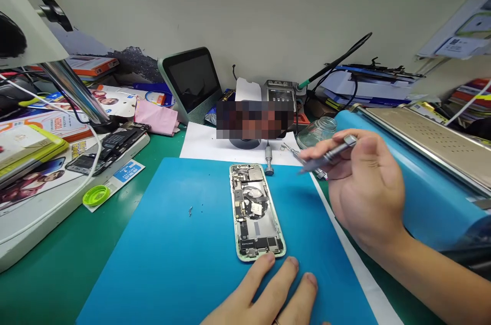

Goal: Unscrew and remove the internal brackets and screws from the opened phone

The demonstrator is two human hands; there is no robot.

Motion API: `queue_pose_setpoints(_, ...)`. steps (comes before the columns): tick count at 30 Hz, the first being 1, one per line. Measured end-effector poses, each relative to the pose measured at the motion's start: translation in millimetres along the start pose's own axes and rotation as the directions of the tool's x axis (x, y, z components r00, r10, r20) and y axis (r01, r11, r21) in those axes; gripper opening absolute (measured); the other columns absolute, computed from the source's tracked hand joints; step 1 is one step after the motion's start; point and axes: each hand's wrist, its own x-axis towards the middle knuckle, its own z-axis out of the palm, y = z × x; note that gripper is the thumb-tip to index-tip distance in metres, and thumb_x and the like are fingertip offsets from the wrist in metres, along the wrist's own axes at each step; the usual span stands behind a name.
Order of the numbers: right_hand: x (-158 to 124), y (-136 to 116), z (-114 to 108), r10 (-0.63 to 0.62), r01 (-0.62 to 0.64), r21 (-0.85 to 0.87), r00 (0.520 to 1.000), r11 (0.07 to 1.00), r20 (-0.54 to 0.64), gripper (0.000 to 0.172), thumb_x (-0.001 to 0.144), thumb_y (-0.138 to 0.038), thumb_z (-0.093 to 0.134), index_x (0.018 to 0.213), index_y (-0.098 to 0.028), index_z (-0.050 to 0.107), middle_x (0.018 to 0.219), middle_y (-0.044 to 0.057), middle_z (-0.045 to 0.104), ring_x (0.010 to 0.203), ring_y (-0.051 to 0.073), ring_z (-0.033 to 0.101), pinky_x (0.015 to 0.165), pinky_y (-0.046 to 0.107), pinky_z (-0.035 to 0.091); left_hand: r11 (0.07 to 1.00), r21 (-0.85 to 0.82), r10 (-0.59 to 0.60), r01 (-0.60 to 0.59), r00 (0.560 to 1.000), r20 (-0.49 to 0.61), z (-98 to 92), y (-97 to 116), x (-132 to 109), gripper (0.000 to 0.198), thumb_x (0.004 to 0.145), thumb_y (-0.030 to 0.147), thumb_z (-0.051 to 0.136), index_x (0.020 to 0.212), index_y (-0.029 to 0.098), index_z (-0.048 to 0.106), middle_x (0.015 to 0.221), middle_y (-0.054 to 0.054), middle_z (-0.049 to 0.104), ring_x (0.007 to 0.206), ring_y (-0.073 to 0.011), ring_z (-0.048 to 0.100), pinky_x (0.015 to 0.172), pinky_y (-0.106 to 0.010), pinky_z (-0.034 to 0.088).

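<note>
An opened smartphone (pixel 264 233) lies on the blue mat (pixel 153 263), its circuit board, connectors and bare metal back plate showing. My left hand (pixel 268 294) rests at its lower end with fingers spread, the index fingertip touching the bottom edge. Raised to the right of the phone, my right hand (pixel 368 187) grips a slim grey screwdriver (pixel 326 158), its slightly blurred tip pointing left above the mat. Another grey screwdriver (pixel 269 159) is at the phone's upper end. Several tiny screws (pixel 190 211) lie on the mat left of the phone.
Behind the mat are a glass jar (pixel 318 132), a smart display (pixel 194 82) and a soldering station (pixel 282 92). Another opened phone (pixel 111 146) and a green cap (pixel 95 195) lie left. A metal-framed machine (pixel 433 141) stands right. A lamp post (pixel 79 92) rises at left.
</note>
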Motion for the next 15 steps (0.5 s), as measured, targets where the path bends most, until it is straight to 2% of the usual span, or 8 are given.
queue_pose_setpoints(3, -6.8, -12.8, 10.1, 0.136, -0.138, 0.087, 0.99, 0.987, 0.023, 0.03, 0.111, -0.052, 0.047, 0.098, -0.029, 0.06, 0.067, -0.006, 0.048, 0.05, 0.015, 0.051, 0.051, 0.031, 0.053, 1.0, -0.022, 0.014, -0.014, 1.0, 0.016, -1.6, 2.5, -2.6, 0.036, 0.113, 0.048, 0.053, 0.144, 0.034, 0.065, 0.151, 0.002, 0.066, 0.136, -0.0191, 0.063, 0.109, -0.035, 0.059)
queue_pose_setpoints(4, -10.8, -14.5, 13.5, 0.168, -0.172, 0.099, 0.985, 0.98, 0.048, 0.031, 0.111, -0.053, 0.047, 0.098, -0.028, 0.06, 0.064, -0.007, 0.044, 0.044, 0.013, 0.041, 0.042, 0.028, 0.044, 1.0, -0.023, 0.008, -0.008, 1.0, 0.01, -1.3, 3.7, -3.9, 0.036, 0.113, 0.047, 0.054, 0.144, 0.033, 0.065, 0.15, 0.001, 0.067, 0.136, -0.0203, 0.064, 0.109, -0.036, 0.059)
queue_pose_setpoints(6, -20.0, -15.7, 18.6, 0.19, -0.2, 0.113, 0.978, 0.973, 0.086, 0.025, 0.109, -0.05, 0.052, 0.099, -0.029, 0.06, 0.06, -0.008, 0.04, 0.041, 0.011, 0.03, 0.036, 0.025, 0.029, 1.0, -0.021, 0.002, -0.002, 1.0, 0.003, -0.6, 5.1, -6.0, 0.034, 0.113, 0.046, 0.054, 0.143, 0.033, 0.065, 0.149, 0.0, 0.067, 0.135, -0.021, 0.065, 0.109, -0.037, 0.058)
queue_pose_setpoints(8, -28.4, -16.8, 19.7, 0.167, -0.177, 0.116, 0.981, 0.977, 0.095, 0.01, 0.105, -0.041, 0.064, 0.105, -0.031, 0.061, 0.059, -0.01, 0.039, 0.042, 0.011, 0.026, 0.036, 0.024, 0.024, 1.0, -0.014, 0.008, -0.008, 1.0, 0.004, -0.5, 4.7, -6.9, 0.034, 0.113, 0.045, 0.053, 0.143, 0.032, 0.065, 0.149, 0.0, 0.067, 0.135, -0.0215, 0.065, 0.11, -0.037, 0.057)
queue_pose_setpoints(9, -31.7, -18.2, 18.8, 0.15, -0.16, 0.114, 0.984, 0.98, 0.096, 0.011, 0.102, -0.035, 0.07, 0.108, -0.033, 0.062, 0.059, -0.01, 0.038, 0.043, 0.011, 0.026, 0.037, 0.024, 0.024, 1.0, -0.011, 0.015, -0.015, 1.0, 0.006, -0.6, 4.1, -7.1, 0.035, 0.113, 0.046, 0.053, 0.143, 0.032, 0.065, 0.149, -0.001, 0.067, 0.135, -0.0221, 0.065, 0.111, -0.037, 0.057)
queue_pose_setpoints(11, -36.3, -22.3, 14.9, 0.125, -0.137, 0.114, 0.986, 0.984, 0.113, 0.026, 0.097, -0.025, 0.075, 0.118, -0.036, 0.063, 0.059, -0.011, 0.037, 0.045, 0.011, 0.025, 0.039, 0.025, 0.025, 1.0, -0.004, 0.016, -0.016, 1.0, -0.014, -0.3, 3.0, -7.3, 0.034, 0.113, 0.045, 0.054, 0.143, 0.033, 0.066, 0.147, -0.001, 0.068, 0.133, -0.0226, 0.066, 0.11, -0.038, 0.057)
queue_pose_setpoints(13, -38.7, -26.9, 10.2, 0.116, -0.139, 0.128, 0.979, 0.982, 0.17, 0.028, 0.097, -0.027, 0.074, 0.122, -0.036, 0.065, 0.058, -0.01, 0.038, 0.046, 0.012, 0.027, 0.04, 0.026, 0.028, 1.0, -0.002, 0.003, -0.003, 0.999, -0.045, 0.4, 2.7, -7.7, 0.033, 0.112, 0.043, 0.056, 0.142, 0.034, 0.066, 0.144, 0.001, 0.07, 0.132, -0.0221, 0.066, 0.11, -0.038, 0.057)
queue_pose_setpoints(15, -39.1, -30.1, 6.8, 0.118, -0.157, 0.151, 0.964, 0.976, 0.237, 0.025, 0.096, -0.032, 0.075, 0.119, -0.035, 0.067, 0.061, -0.008, 0.046, 0.049, 0.013, 0.036, 0.042, 0.027, 0.035, 1.0, -0.004, -0.007, 0.007, 0.998, -0.057, 0.8, 3.2, -8.3, 0.033, 0.111, 0.04, 0.059, 0.142, 0.036, 0.067, 0.143, 0.002, 0.071, 0.131, -0.0215, 0.067, 0.111, -0.038, 0.057)
